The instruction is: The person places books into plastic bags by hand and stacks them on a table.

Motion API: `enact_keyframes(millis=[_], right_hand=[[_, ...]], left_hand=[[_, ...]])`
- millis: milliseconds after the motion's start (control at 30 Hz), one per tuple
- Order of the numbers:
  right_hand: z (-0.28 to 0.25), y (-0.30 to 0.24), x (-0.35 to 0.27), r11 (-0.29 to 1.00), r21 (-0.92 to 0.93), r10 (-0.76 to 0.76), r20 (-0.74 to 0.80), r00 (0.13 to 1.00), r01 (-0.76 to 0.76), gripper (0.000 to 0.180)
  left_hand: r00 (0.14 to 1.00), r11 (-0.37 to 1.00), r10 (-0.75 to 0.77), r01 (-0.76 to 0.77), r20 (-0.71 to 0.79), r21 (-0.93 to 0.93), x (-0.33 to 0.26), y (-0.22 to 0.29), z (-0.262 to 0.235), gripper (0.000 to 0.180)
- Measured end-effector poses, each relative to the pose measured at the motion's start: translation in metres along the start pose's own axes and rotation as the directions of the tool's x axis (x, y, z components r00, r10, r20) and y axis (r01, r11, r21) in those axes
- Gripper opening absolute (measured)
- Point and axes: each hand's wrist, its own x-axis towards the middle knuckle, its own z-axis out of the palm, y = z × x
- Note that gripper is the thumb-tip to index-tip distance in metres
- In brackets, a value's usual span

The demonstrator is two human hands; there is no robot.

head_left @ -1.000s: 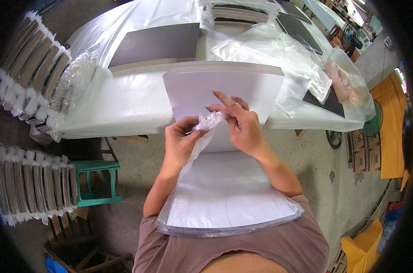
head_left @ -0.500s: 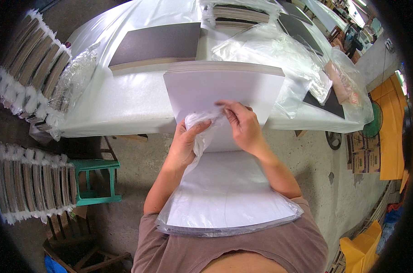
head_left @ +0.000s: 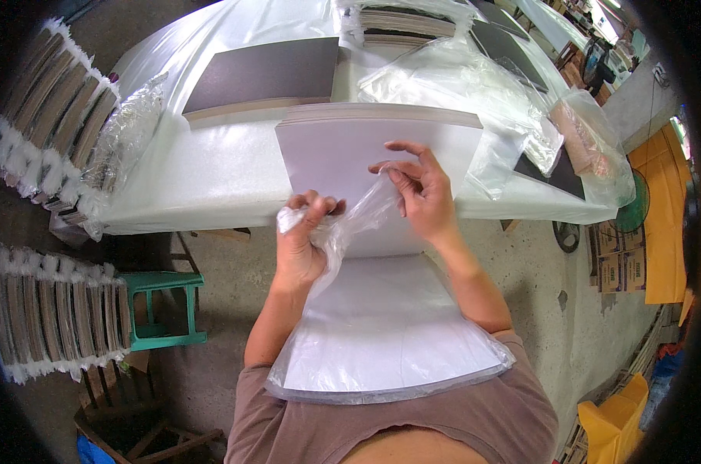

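Note:
A white board in a clear plastic bag [head_left: 389,340] lies against my body, its lower end at my shirt. The loose plastic at its far end is gathered and twisted between my hands. My left hand [head_left: 302,243] is closed round the bunched plastic, with a tuft showing beyond its fingers. My right hand [head_left: 424,193] pinches a corner of the film between thumb and index finger, its other fingers raised. Just beyond the hands, a thick stack of white-faced boards [head_left: 443,143] stands on edge at the table's front; the hands hide part of its face.
The plastic-covered table [head_left: 234,170] carries a dark board stack [head_left: 265,73], crumpled clear film [head_left: 451,81] and a bagged pinkish bundle [head_left: 586,139]. Wrapped stacks stand at left, one [head_left: 61,309] next to a green stool [head_left: 165,309]. Cartons [head_left: 621,259] stand at right.
My left hand has turned and shifted left with the gathered plastic. My right hand has moved slightly right and opened its outer fingers, stretching the film between the hands.

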Motion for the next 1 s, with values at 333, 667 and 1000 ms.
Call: enact_keyframes(millis=[333,667,1000], right_hand=[[-0.024,-0.001,-0.01,0.93,0.252,0.279,-0.003,0.96,-0.269,0.032],[0.001,-0.007,-0.009,0.965,0.261,0.063,-0.168,0.984,-0.017,0.014],[-0.001,0.005,-0.011,0.986,0.139,0.108,-0.078,0.991,-0.096,0.021]], left_hand=[[0.788,-0.082,0.585,-0.178,0.192,0.981,0.017,0.071,-0.029,0.047],[0.931,0.489,0.206,-0.364,0.301,0.793,0.019,-0.018,0.029,0.018],[0.929,0.486,0.187,-0.37,0.319,0.791,0.011,-0.023,0.025,0.015]])
